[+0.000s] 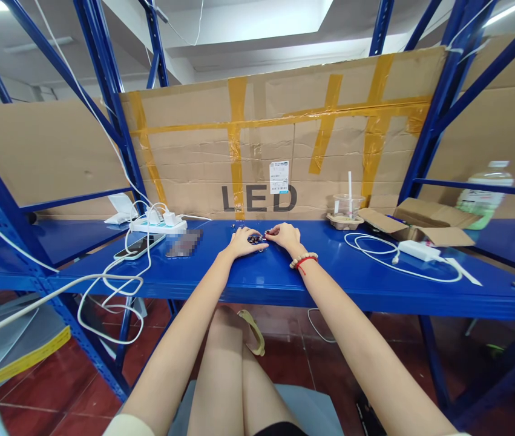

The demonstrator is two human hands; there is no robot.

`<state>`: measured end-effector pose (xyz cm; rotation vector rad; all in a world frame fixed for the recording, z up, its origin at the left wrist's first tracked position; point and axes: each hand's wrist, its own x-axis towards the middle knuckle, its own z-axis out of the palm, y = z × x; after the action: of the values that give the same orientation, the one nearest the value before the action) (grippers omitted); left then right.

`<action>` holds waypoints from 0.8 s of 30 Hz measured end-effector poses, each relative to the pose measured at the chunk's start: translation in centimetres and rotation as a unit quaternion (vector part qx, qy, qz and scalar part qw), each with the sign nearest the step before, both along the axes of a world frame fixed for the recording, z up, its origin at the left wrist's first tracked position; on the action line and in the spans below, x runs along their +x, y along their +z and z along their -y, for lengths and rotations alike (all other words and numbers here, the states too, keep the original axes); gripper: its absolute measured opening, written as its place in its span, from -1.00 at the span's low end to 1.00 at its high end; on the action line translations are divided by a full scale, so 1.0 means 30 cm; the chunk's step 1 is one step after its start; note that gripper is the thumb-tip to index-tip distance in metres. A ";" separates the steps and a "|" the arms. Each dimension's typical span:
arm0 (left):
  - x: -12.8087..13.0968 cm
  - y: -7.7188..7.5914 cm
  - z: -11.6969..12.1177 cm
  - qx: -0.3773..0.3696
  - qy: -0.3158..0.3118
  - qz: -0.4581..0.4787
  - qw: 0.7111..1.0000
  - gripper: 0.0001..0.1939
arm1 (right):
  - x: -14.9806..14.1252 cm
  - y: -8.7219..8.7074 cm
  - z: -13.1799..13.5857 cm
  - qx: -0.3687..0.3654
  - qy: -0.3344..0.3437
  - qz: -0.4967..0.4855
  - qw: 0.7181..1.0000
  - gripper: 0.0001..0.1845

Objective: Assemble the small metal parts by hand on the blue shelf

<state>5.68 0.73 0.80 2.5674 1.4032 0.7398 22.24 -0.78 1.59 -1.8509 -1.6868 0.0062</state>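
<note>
We sit facing a blue metal shelf (257, 292) backed by cardboard, with twelve o'clock straight ahead. At eleven o'clock, a white power strip (158, 227) carries several plugs, with a white-edged phone (139, 247) and a blurred-out flat thing (184, 243) just nearer to us. At twelve o'clock, our left hand (241, 243) curves over a small dark piece (255, 240), its fingers and thumb closed around it, just above the shelf top or resting on it; we cannot tell which. Our right hand (285, 236) meets it from the three o'clock side, thumb and fingertips together, seemingly pinching a tiny part (267, 234) too small to name. We judge the handwork to be under way: the piece is between both hands, neither has let go, and how much is done or left is too small to make out. At one o'clock, a clear plastic cup (341, 207) with a white straw stands in a moulded carrier (345, 223); its contents are unclear. Between one and two, a cardboard box (434, 213) lies with flaps open, its inside mostly hidden. Near two, a capped bottle (486, 189) shows pale green low down.
</note>
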 end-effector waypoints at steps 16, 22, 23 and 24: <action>-0.009 -0.016 -0.027 0.014 0.033 -0.001 0.999 -0.61 | -0.006 0.007 0.003 -0.018 -0.007 0.013 1.000 -0.81; -0.017 -0.018 -0.036 0.027 0.046 0.001 0.999 -0.65 | -0.009 0.010 0.000 0.020 0.009 0.001 1.000 -0.76; -0.019 -0.018 -0.037 0.027 0.051 0.001 0.998 -0.65 | -0.011 0.011 0.002 0.032 0.009 -0.004 0.999 -0.75; -0.020 -0.018 -0.039 0.026 0.056 0.002 0.998 -0.64 | -0.013 0.012 0.003 0.042 0.009 -0.008 0.999 -0.75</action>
<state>5.08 1.89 0.25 2.5416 1.5569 0.8063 21.85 -0.87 1.95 -1.7699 -1.6677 -0.0413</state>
